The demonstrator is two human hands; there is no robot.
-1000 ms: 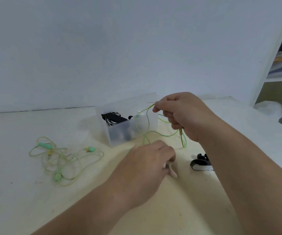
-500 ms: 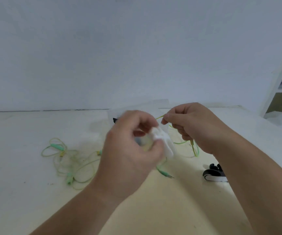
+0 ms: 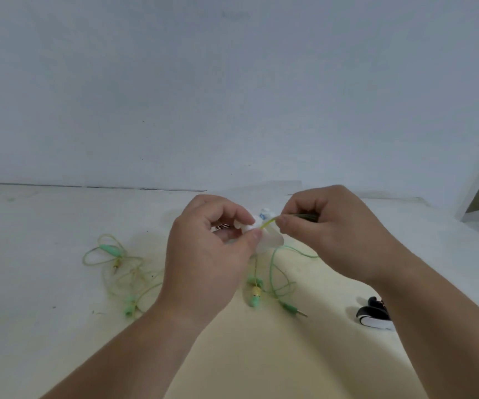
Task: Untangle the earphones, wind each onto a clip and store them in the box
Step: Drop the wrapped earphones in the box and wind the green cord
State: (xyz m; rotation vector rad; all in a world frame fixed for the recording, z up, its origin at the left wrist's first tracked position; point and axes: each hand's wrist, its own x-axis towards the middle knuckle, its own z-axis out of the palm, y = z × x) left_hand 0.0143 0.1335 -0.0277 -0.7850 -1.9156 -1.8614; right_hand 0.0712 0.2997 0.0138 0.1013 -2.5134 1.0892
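Change over the last second: left hand (image 3: pixel 209 254) was down on the tabletop (image 3: pixel 45 326), now it's up at mid-height pinching the white clip (image 3: pixel 271 240) between thumb and fingers; right hand (image 3: pixel 333 234) has closed in beside it, thumb and forefinger pinching the green-yellow cable (image 3: pixel 268 223) right at the clip; both hands narrow and loaded.

Rest of that earphone hangs below the clip: earbuds (image 3: pixel 254 295) and jack plug (image 3: pixel 293 309) touch or hang just over the tabletop, can't tell which.

Read: this set looks untangled and winding is about to start; no full turns visible on the clip yet.

Second green earphones (image 3: pixel 117 269) lie loosely tangled on the left, untouched; black-and-white clip (image 3: pixel 373 315) waits by the right forearm; box (image 3: pixel 255 191) mostly hidden behind the hands.
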